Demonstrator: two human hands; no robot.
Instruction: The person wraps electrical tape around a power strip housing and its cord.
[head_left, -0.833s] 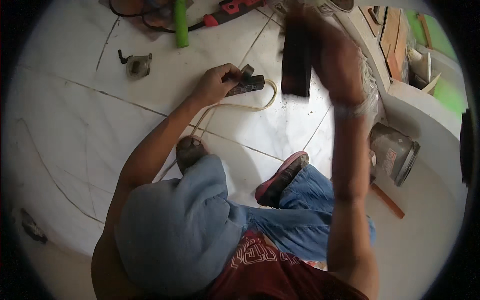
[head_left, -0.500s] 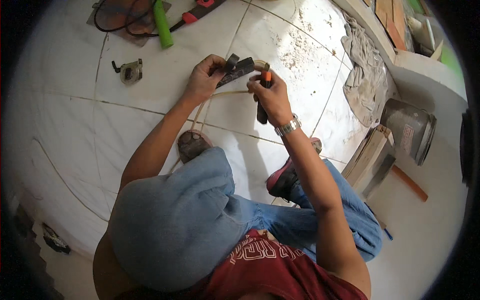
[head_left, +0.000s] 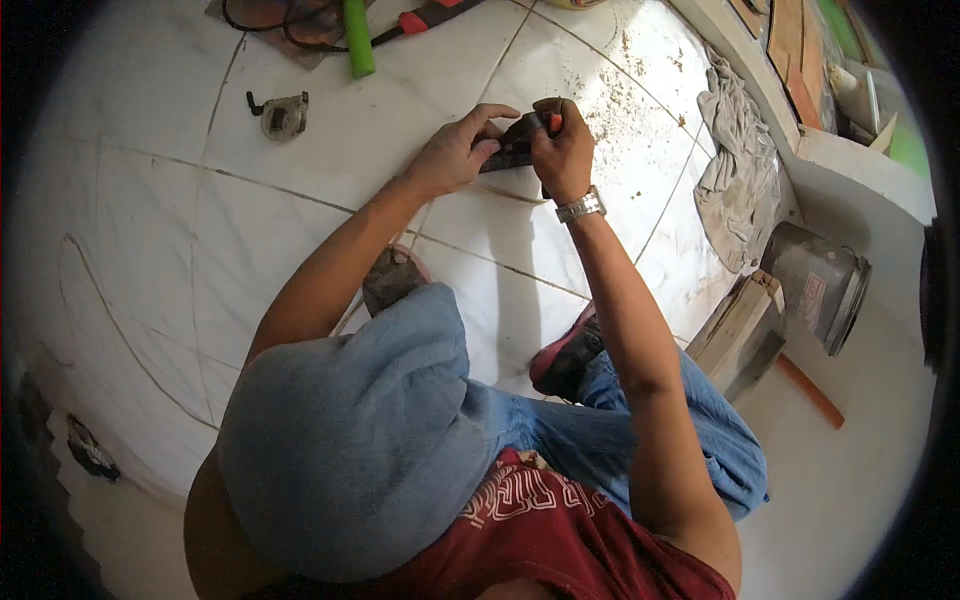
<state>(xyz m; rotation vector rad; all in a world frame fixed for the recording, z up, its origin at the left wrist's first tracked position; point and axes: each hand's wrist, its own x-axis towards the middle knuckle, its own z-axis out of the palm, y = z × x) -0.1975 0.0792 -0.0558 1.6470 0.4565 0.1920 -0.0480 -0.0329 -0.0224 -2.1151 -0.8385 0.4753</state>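
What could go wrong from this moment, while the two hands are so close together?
The left hand has its fingertips near the black-and-orange tool in the right hand, so a slip might hurt them. The dark block between the hands could shift if bumped. Loose crumbs on the tiles might stick to it.

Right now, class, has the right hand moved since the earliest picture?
Yes: the right hand has moved leftward, closer to the tape measure.
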